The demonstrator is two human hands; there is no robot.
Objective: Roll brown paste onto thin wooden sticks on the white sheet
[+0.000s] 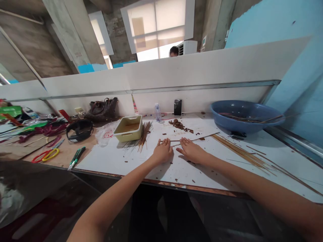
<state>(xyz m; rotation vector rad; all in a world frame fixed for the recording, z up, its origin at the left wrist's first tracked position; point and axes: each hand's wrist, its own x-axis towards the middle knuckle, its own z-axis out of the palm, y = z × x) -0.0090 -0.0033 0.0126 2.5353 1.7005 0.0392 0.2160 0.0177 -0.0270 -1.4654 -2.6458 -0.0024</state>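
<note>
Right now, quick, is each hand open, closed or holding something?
Left hand: open, palm down over a thin stick.
Right hand: open, palm down over the same stick.

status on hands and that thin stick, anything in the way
Left hand, right hand: palms down over thin stick. Stick lies crosswise on table. Brown crumbs close by, may interfere.

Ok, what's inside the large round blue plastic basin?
Long thin brown sticks lie in the blue basin, some reaching its right rim. Its near side hides the bottom, so anything lower can't be seen.
</note>
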